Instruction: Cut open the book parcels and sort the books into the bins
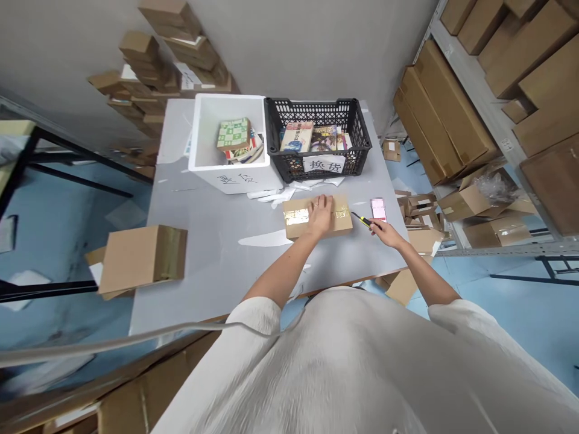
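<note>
A small cardboard box [296, 228] lies closed on the grey table, with shiny clear tape running along its top. My left hand [320, 215] rests flat on the middle of that box, fingers stretched out over the tape. To the right of it, my right hand [383, 232] is closed round a yellow and black box cutter [364, 221]. The cutter's tip points at the box's right end, seemingly just short of it. Beyond my right hand lies a phone [379, 209] with a lit pinkish screen.
A white foam box [235, 176] and a black plastic crate [312, 158], both holding books, stand at the back of the table [203, 253]. White papers lie before them. A larger cardboard box [131, 259] sits at the left edge. Shelves with cartons [447, 120] rise on the right.
</note>
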A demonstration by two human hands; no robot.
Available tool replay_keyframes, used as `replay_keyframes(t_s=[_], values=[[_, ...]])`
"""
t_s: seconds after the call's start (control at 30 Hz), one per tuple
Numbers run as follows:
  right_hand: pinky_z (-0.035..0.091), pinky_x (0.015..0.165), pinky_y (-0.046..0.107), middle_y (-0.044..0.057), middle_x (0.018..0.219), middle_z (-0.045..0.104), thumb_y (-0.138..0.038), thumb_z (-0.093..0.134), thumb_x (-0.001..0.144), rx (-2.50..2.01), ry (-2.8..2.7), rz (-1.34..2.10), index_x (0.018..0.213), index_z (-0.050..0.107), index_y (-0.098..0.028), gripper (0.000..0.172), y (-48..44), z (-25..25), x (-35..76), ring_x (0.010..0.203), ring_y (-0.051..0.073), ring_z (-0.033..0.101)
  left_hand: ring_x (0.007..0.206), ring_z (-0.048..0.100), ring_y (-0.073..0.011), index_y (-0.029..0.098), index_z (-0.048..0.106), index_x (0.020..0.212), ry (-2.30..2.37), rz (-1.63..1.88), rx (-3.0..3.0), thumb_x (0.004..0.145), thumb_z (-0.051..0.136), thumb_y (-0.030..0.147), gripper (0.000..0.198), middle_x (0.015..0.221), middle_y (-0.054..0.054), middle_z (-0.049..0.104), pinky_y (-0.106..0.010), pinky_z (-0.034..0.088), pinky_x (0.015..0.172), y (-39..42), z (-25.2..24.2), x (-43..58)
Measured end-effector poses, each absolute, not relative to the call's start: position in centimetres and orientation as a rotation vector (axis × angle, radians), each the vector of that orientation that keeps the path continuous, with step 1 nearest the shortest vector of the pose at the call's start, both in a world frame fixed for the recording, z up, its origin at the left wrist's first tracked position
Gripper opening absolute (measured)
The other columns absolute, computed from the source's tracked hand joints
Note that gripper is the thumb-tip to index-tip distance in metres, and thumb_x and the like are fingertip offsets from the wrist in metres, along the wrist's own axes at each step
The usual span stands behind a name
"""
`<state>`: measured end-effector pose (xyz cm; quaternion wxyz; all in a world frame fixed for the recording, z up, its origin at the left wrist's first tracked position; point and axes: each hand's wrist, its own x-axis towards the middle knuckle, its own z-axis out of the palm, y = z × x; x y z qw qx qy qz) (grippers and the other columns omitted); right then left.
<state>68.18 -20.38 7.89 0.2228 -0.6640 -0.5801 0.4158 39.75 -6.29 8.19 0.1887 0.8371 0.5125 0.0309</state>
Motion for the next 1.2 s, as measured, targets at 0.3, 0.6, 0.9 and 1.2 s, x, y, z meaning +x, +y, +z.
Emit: replay_keyframes(t_s=[0.3, 0.6, 0.9, 1.2], values=[[0.055, 0.114, 0.051, 0.016, 0.138, 0.077, -0.041, 0.065, 0.108, -1.947, -2.020, 0.697, 0.152, 0.074, -0.026, 0.047, -17.7, 8.4, 67.4, 0.130, 0.037, 0.070, 0.171, 0.035, -0.0440, 0.025, 0.027, 0.185, 1.394, -0.044, 2.306, 0.101, 0.067, 0.029, 0.093, 0.179, -0.026, 0.046, -0.073, 0.022, 0.139, -4.0, 7.7, 40.2], [0.053, 0.110, 0.050, 0.015, 0.132, 0.077, -0.040, 0.064, 0.108, -2.006, -2.069, 0.612, 0.151, 0.076, -0.026, 0.047, -16.8, 7.7, 66.4, 0.125, 0.037, 0.068, 0.176, 0.029, -0.0393, 0.017, 0.025, 0.186, 1.389, 0.069, 2.379, 0.109, 0.039, 0.034, 0.079, 0.189, -0.023, 0.034, -0.070, 0.021, 0.139, -6.4, 7.0, 39.1], [0.052, 0.110, 0.051, 0.018, 0.134, 0.075, -0.043, 0.058, 0.110, -2.040, -2.063, 0.547, 0.155, 0.073, -0.024, 0.051, -16.4, 7.2, 65.8, 0.124, 0.039, 0.065, 0.177, 0.028, -0.0351, 0.017, 0.033, 0.182, 1.396, 0.131, 2.414, 0.113, 0.032, 0.039, 0.073, 0.189, -0.021, 0.035, -0.062, 0.017, 0.141, -7.1, 6.8, 38.8], [0.054, 0.111, 0.053, 0.022, 0.140, 0.072, -0.047, 0.051, 0.113, -2.093, -1.851, 0.423, 0.159, 0.068, -0.020, 0.056, -15.6, 6.8, 69.9, 0.131, 0.042, 0.064, 0.177, 0.029, -0.0340, 0.018, 0.035, 0.182, 1.390, 0.135, 2.412, 0.114, 0.031, 0.039, 0.072, 0.189, -0.020, 0.037, -0.062, 0.018, 0.141, -7.3, 6.8, 38.6]])
